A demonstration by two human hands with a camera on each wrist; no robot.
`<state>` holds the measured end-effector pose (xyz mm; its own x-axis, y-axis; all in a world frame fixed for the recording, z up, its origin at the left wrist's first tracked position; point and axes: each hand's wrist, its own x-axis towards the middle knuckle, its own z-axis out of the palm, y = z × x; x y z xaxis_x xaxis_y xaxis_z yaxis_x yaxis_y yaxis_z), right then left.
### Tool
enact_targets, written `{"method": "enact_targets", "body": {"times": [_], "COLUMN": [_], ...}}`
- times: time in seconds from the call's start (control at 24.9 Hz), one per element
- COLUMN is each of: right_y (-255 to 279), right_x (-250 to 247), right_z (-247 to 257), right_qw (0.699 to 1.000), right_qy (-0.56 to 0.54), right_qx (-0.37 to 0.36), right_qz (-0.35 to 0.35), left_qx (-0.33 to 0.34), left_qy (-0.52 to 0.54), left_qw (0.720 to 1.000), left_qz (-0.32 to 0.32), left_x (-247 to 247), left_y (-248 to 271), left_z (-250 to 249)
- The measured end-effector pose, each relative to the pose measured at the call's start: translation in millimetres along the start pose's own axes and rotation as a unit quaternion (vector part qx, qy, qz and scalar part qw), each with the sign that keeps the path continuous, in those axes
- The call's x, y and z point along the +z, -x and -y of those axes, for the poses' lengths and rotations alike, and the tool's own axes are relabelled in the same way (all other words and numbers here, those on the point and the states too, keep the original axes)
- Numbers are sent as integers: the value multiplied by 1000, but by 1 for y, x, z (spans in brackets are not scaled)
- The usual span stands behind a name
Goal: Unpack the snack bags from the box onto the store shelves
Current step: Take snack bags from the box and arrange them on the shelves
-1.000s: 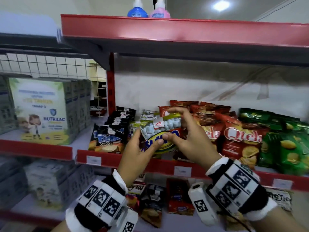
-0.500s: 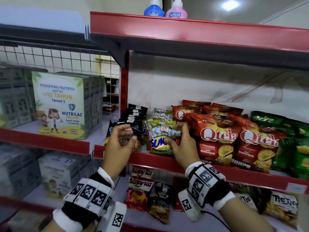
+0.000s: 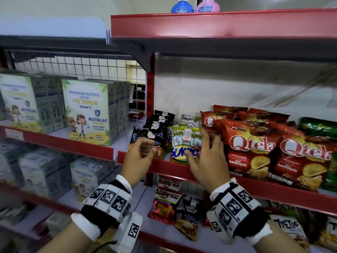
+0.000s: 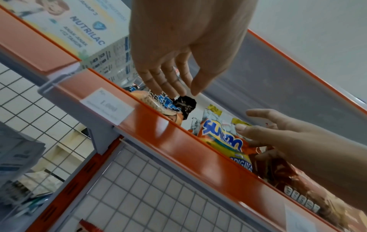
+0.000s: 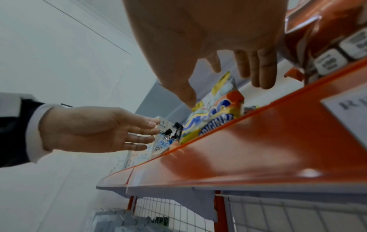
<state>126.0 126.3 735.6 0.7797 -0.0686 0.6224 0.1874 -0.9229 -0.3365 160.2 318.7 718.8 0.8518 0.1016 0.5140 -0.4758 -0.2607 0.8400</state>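
Observation:
A yellow-green Sukro snack bag [image 3: 186,143] stands upright at the front of the red-edged shelf [image 3: 164,167], with more of the same bags behind it. My right hand [image 3: 195,143] hovers at the bag's right side with its fingers spread. Its thumb lies against the bag's front, and nothing is gripped. In the right wrist view the fingers [image 5: 266,70] are straight above the bag [image 5: 214,116]. My left hand [image 3: 149,148] hangs loosely curled and empty in front of the black snack bags [image 3: 155,132]. No box is in view.
Red Qtela bags [image 3: 251,147] stand close on the right of the Sukro bag, with green bags [image 3: 319,126] beyond them. Nutrilac cartons [image 3: 87,110] fill the left bay. The shelf above [image 3: 218,24] carries two bottles. The shelf below holds more snack bags [image 3: 167,201].
A second ago both hands held the Sukro bag in front of the shelf. It now stands on the shelf; the right hand's fingers have opened off it and the left hand has drawn away leftward.

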Motion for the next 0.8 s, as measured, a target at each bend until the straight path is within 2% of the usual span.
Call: {"method": "enact_targets", "body": {"times": [0.12, 0.24, 0.36, 0.48, 0.56, 0.68, 0.8], "right_y": [-1, -10, -18, -29, -46, -89, -146], "right_x": [-15, -31, -36, -27, -20, -27, -39], "right_z": [14, 28, 45, 65, 83, 107, 132], "right_qw": [999, 997, 987, 982, 984, 985, 991], "right_qy": [15, -28, -113, -122, -106, -100, 3], "right_qx": [-32, -72, -88, -89, -78, -40, -33], "right_qz": [-7, 5, 72, 111, 123, 135, 132], "left_qx": [-26, -49, -77, -88, -74, -6, 52], "left_qy": [0, -23, -43, -86, -115, -141, -136], "left_qw": [999, 997, 995, 992, 989, 985, 979], "left_qz": [-36, -56, -36, 11, 46, 103, 145], "left_x": [-16, -34, -49, -58, -65, -76, -82], "left_y": [-12, -36, -61, -80, -92, -122, -165], "left_z": [-1, 2, 8, 16, 20, 8, -13]}}
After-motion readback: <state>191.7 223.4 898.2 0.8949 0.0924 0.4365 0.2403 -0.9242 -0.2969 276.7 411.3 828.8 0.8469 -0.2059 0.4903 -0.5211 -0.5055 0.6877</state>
